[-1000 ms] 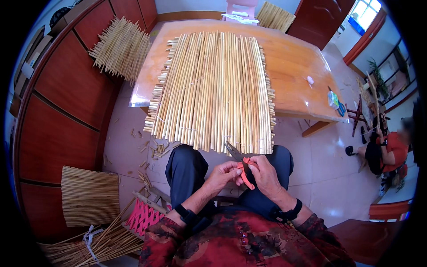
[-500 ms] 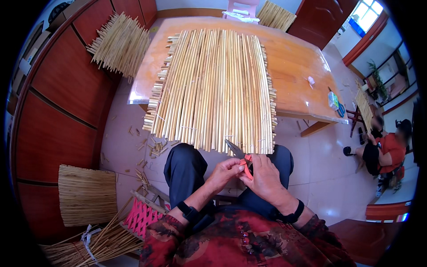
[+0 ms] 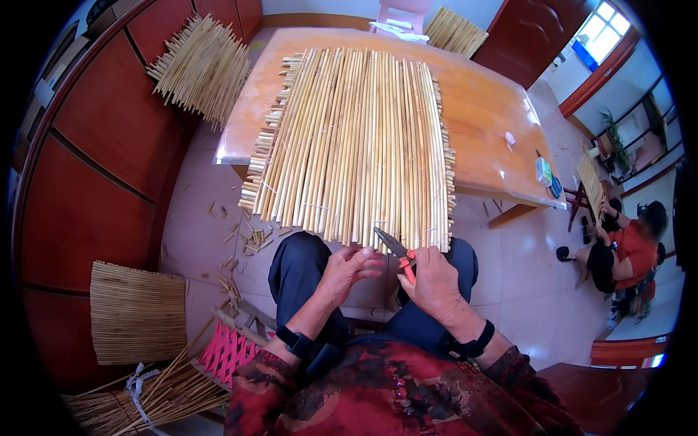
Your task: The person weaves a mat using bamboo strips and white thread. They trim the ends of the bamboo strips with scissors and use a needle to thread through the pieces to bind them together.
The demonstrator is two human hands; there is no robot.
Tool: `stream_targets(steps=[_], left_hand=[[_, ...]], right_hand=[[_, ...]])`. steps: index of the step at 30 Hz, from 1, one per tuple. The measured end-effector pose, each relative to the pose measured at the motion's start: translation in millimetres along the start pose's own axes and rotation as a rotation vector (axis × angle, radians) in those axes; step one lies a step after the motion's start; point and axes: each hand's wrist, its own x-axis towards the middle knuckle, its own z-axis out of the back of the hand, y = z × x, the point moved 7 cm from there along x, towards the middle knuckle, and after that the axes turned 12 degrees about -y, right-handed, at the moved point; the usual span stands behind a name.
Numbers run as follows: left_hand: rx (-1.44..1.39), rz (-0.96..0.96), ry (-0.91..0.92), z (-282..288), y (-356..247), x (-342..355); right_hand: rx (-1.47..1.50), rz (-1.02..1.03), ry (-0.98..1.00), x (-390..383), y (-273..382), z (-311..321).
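Note:
A stack of woven reed mats (image 3: 349, 145) lies on the wooden table, its near end jutting out over my knees. In my right hand (image 3: 436, 285) are pliers (image 3: 396, 248) with dark jaws and red handles. The jaws point up and left, over the near edge of the top mat by a white tie thread. My left hand (image 3: 349, 273) is just below that edge, left of the pliers, its fingers stretched out with nothing visible in them. Whether its fingertips touch the reed ends, I cannot tell.
More reed mats lean by the red cabinets (image 3: 98, 145) on the left. A tied reed bundle (image 3: 145, 400) lies lower left. Cut reed pieces (image 3: 254, 238) litter the floor. Blue-handled scissors (image 3: 556, 187) lie on the table (image 3: 487, 123). A person in red (image 3: 631, 251) sits far right.
My left hand has let go of the pliers' handles and moved left, its fingers straightening. My right hand keeps the pliers, with the jaws slightly further right over the mat's edge.

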Motion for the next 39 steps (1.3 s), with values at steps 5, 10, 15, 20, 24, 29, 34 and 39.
stream_targets(steps=[5, 10, 15, 20, 24, 29, 34, 39], left_hand=[[-0.034, 0.043, 0.044, -7, 5, 15], [-0.070, -0.036, 0.056, -10, -1, 18], [-0.098, -0.059, 0.066, -14, 0, 20], [-0.113, -0.026, 0.076, -12, 5, 25], [-0.063, -0.022, 0.070, -12, 8, 27], [-0.132, 0.016, 0.068, 3, 30, 35], [0.030, -0.068, 0.145, -19, 12, 22], [-0.019, -0.042, 0.144, -24, 12, 21]], right_hand=[[-0.015, 0.013, -0.010, 3, 2, 0], [-0.017, -0.006, -0.009, -2, -3, -5], [0.028, -0.030, -0.051, -1, -8, -6], [0.086, -0.040, -0.134, -2, -9, 2], [0.108, -0.021, -0.162, 0, -6, 19], [0.310, -0.091, -0.310, 20, 0, 75], [0.450, -0.179, -0.257, 18, -36, 67], [0.223, -0.145, -0.103, -10, -50, 28]])
